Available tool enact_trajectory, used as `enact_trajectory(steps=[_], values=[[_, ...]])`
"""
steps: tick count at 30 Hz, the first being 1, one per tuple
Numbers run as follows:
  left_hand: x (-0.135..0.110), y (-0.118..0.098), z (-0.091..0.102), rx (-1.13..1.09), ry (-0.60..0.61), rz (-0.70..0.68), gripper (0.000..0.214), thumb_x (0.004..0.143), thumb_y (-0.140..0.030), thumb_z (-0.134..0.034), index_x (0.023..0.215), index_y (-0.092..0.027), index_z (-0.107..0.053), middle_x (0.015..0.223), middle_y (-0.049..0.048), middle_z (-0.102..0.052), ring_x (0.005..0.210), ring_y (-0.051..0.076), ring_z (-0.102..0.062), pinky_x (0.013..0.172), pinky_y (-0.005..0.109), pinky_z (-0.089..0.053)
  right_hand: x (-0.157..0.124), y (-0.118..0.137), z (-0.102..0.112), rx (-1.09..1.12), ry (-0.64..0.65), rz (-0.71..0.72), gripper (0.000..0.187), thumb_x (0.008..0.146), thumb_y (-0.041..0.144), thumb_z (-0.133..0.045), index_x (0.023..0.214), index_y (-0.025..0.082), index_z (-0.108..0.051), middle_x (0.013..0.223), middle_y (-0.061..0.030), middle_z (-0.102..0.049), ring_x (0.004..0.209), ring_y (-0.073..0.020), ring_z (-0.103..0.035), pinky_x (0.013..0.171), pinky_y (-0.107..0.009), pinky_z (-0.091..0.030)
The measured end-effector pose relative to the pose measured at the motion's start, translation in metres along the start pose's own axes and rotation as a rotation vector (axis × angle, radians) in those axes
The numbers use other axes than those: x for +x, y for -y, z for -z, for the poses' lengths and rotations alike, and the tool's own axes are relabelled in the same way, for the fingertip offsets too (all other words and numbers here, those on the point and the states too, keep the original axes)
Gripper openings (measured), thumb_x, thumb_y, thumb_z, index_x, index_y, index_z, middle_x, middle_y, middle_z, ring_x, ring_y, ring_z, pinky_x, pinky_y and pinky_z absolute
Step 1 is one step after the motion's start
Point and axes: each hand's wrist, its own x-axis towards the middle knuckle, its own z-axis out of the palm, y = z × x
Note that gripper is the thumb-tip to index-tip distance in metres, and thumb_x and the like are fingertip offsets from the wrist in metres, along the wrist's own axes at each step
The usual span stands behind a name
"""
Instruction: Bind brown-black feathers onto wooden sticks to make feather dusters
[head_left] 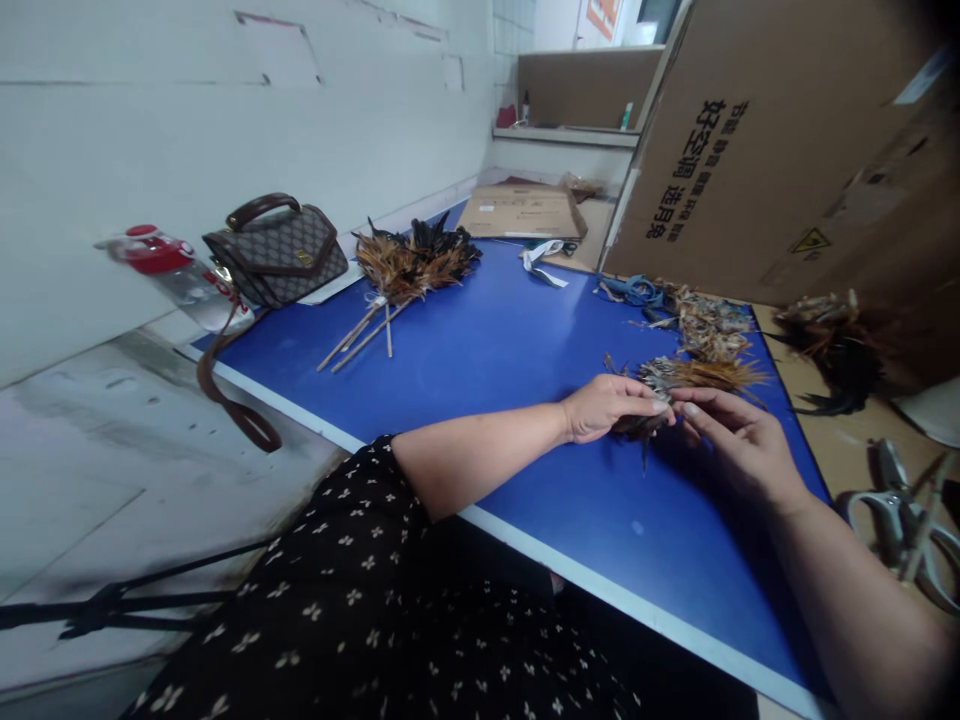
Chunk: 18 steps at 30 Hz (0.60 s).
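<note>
Over the right part of the blue tabletop, my left hand (pixel 606 408) is closed on a small dark bunch of feathers (pixel 639 428) that sticks out below its fingers. My right hand (pixel 739 445) pinches thumb to fingertips right beside the left fingertips; what lies in that pinch is too small to make out. Just behind both hands lies a pile of brown and grey feathers (pixel 709 375). Farther back is a heap of paler feathers (pixel 712 325) with a blue strip (pixel 637 290) at its left.
Feather dusters with wooden sticks (pixel 420 262) lie at the back left, near a handbag (pixel 281 250) and a red-capped bottle (pixel 176 270). Scissors (pixel 892 510) and dark feathers (pixel 832 350) lie on cardboard at right. A large cardboard sheet (pixel 787 150) stands behind; white strips (pixel 544 262) lie near flat cardboard (pixel 521 212).
</note>
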Motion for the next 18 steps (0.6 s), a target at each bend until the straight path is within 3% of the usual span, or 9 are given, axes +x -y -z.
enact_trajectory(steps=[2, 8, 18], values=[[-0.002, -0.001, 0.0, 0.006, 0.045, 0.018, 0.052, 0.067, -0.052, -0.106, 0.089, -0.011, -0.084, 0.092, 0.0105, -0.08, 0.079, 0.015, -0.07, 0.084, 0.034, -0.057, 0.0, 0.004, -0.003, 0.013, 0.044, -0.002, 0.044, 0.091, 0.058, -0.089, 0.122, 0.028, -0.083, 0.093, -0.0037, -0.077, 0.07, -0.0168, -0.063, 0.064, -0.031, -0.055], [0.0, 0.002, 0.002, 0.007, 0.051, 0.043, 0.055, 0.065, -0.053, -0.107, 0.091, -0.01, -0.083, 0.094, 0.0096, -0.08, 0.078, 0.014, -0.07, 0.081, 0.033, -0.055, -0.002, 0.015, -0.009, 0.017, 0.035, 0.025, 0.036, 0.09, 0.058, -0.09, 0.093, 0.023, -0.081, 0.092, -0.0053, -0.075, 0.071, -0.0158, -0.06, 0.064, -0.03, -0.051], [0.0, -0.002, 0.0, -0.018, -0.004, -0.004, 0.057, 0.059, -0.052, -0.109, 0.086, -0.01, -0.082, 0.089, 0.0083, -0.08, 0.077, 0.014, -0.07, 0.082, 0.033, -0.055, -0.001, 0.005, -0.007, 0.019, -0.128, 0.027, 0.04, 0.089, 0.06, -0.091, 0.097, 0.023, -0.077, 0.077, -0.0014, -0.069, 0.064, -0.0146, -0.057, 0.062, -0.03, -0.049]])
